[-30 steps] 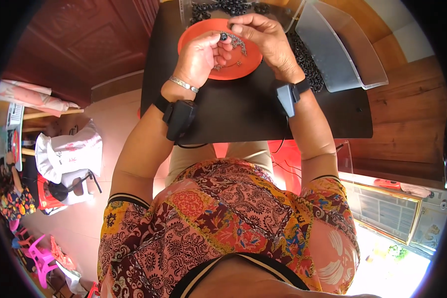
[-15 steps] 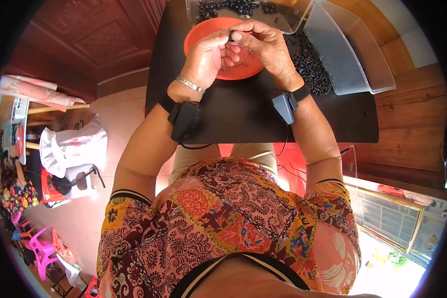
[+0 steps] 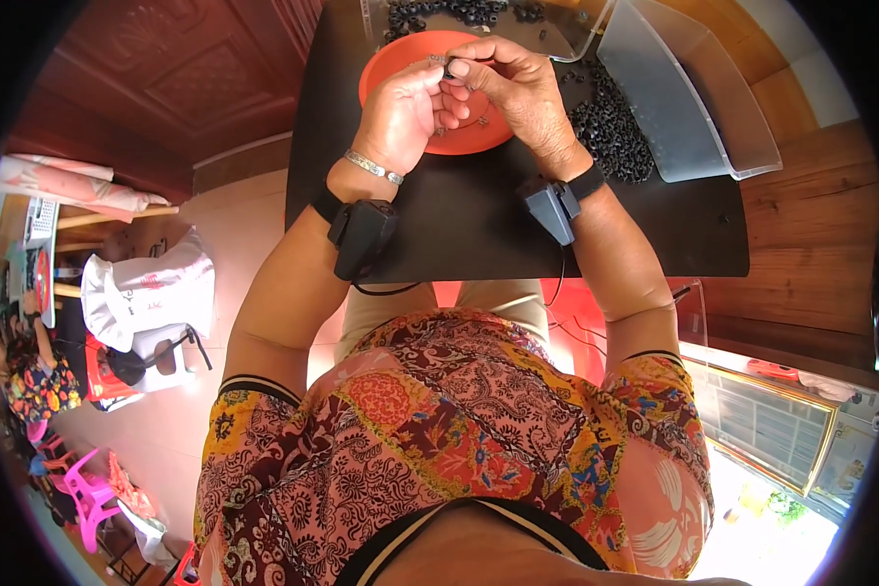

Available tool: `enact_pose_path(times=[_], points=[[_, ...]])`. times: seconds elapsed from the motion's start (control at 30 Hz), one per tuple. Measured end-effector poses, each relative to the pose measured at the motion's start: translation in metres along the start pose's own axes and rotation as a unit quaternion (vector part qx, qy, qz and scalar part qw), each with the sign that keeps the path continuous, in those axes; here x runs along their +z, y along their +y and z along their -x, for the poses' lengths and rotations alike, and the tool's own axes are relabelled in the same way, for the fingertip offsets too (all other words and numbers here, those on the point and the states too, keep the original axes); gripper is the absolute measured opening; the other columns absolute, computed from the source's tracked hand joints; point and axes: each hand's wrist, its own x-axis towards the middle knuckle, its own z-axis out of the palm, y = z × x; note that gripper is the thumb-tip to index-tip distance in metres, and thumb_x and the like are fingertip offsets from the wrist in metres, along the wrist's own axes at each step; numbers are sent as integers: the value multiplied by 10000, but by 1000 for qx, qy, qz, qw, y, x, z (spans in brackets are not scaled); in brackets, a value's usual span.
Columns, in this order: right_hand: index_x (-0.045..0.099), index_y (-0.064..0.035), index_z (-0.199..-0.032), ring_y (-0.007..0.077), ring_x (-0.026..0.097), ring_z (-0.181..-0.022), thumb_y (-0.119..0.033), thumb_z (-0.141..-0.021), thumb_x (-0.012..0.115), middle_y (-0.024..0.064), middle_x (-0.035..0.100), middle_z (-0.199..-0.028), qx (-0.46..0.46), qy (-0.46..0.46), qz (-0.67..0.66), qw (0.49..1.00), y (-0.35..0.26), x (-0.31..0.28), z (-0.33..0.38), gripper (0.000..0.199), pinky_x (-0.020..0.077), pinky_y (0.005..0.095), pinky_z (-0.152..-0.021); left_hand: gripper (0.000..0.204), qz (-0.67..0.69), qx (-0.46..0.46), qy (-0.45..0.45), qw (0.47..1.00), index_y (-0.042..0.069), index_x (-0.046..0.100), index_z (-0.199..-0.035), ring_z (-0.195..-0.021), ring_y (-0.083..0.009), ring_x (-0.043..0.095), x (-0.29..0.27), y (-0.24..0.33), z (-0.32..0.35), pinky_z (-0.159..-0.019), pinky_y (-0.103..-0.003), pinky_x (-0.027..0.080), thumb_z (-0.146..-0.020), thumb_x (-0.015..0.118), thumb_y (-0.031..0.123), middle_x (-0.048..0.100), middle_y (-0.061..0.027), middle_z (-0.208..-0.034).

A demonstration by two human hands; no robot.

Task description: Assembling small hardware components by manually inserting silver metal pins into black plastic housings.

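Observation:
Over an orange-red plastic basin [image 3: 386, 61], my left hand [image 3: 400, 115] and my right hand [image 3: 520, 96] meet fingertip to fingertip. Between them is a small black ring-like part [image 3: 449, 69], pinched by the thumbs and forefingers of both hands. The other fingers of my left hand are loosely curled. Small metal-coloured pieces [image 3: 481, 121] lie in the basin, partly hidden by my hands. To the right of my right hand, a heap of small black parts [image 3: 610, 132] is spread on the dark table [image 3: 459, 230].
An empty-looking translucent plastic bin [image 3: 659, 107] stands tilted at the table's right. A clear tray [image 3: 566, 44] with black parts [image 3: 449, 14] lies at the far edge. Both wrists carry strapped dark devices with cables. On the left are a white sack [image 3: 151, 288] and another person [image 3: 39, 376].
Both hands stay together over the basin with the black part. Only a slight shift of the fingers and of the whole view shows.

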Motion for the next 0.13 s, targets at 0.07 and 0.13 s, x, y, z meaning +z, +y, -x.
enact_pose_path(times=[0.07,0.13], points=[[655,-16,-986,88,604,-835,-71,-874,646,30,657,-903,-19,5,39,999,4,0,1,125,491,234,-792,258,8,2,-5,1000,29,596,-1007,-755,-171,591,-2,0,0,-667,-274,446,-909,470,232,617,-62,-866],[662,-37,-988,91,607,-837,-69,-875,644,32,658,-931,-72,25,130,989,6,3,1,119,493,233,-803,261,15,4,-10,1000,28,595,-1010,-756,-174,593,-3,1,-1,-668,-276,449,-909,471,233,618,-64,-866]])
